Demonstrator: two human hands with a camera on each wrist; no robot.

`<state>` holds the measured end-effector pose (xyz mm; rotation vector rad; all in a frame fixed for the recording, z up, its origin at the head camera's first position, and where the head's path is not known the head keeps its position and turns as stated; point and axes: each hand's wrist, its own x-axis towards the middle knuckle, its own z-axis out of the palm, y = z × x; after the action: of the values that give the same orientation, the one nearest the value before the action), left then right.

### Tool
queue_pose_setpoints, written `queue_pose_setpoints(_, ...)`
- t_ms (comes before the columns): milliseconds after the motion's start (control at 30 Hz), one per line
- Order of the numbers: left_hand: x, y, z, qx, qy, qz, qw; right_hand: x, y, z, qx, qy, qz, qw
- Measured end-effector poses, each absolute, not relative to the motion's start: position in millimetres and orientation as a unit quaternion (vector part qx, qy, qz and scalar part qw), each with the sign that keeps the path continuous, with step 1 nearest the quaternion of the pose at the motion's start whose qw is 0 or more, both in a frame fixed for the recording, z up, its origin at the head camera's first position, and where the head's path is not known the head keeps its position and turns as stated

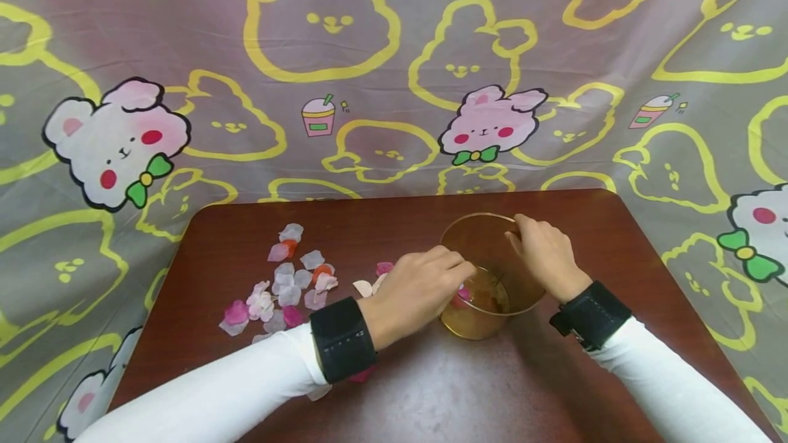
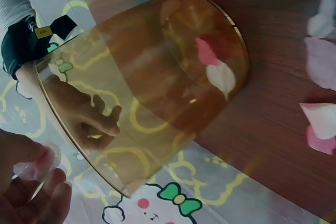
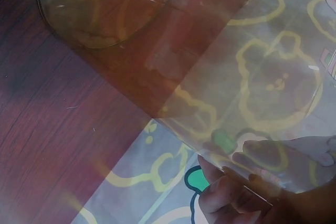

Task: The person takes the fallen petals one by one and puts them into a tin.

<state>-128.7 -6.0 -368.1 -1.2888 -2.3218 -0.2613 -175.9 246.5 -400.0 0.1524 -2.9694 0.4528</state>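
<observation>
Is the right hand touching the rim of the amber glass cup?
Touching. In the head view the right hand has its fingers curled over the rim of the amber glass cup; the right wrist view shows fingertips against the glass.

The right hand (image 1: 544, 255) grips the amber cup (image 1: 486, 279) rim; the left hand (image 1: 418, 292) apparently pinches a petal (image 1: 463, 292) over it.

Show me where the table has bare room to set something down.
Free: the dark wooden table near edge between the two sleeves, and the far strip behind the clear amber glass cup. Right of the right hand is bare too. Crowded: the left side, strewn with pink and white petals, up to the left hand.
</observation>
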Motion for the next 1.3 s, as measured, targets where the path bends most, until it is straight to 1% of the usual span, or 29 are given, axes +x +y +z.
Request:
queue_pose_setpoints(300, -130, 10, -375, -0.475, -0.858, -0.09, 0.176, -176, 247, -399, 0.054, -0.984, 0.156, 0.066)
queue_pose_setpoints(567, -131, 11, -378, -0.469, -0.861, -0.111, 0.163, -176, 247, -399, 0.057, -0.984, 0.153, 0.068)
queue_pose_setpoints(867, -133, -2, -376, -0.466, -0.859, -0.152, 0.144, -176, 247, -400, 0.053, -0.984, 0.153, 0.069)
queue_pose_setpoints(1300, -134, -36, -383, -0.42, -0.88, -0.184, 0.122, -177, 247, -401, 0.053, -0.985, 0.151, 0.071)
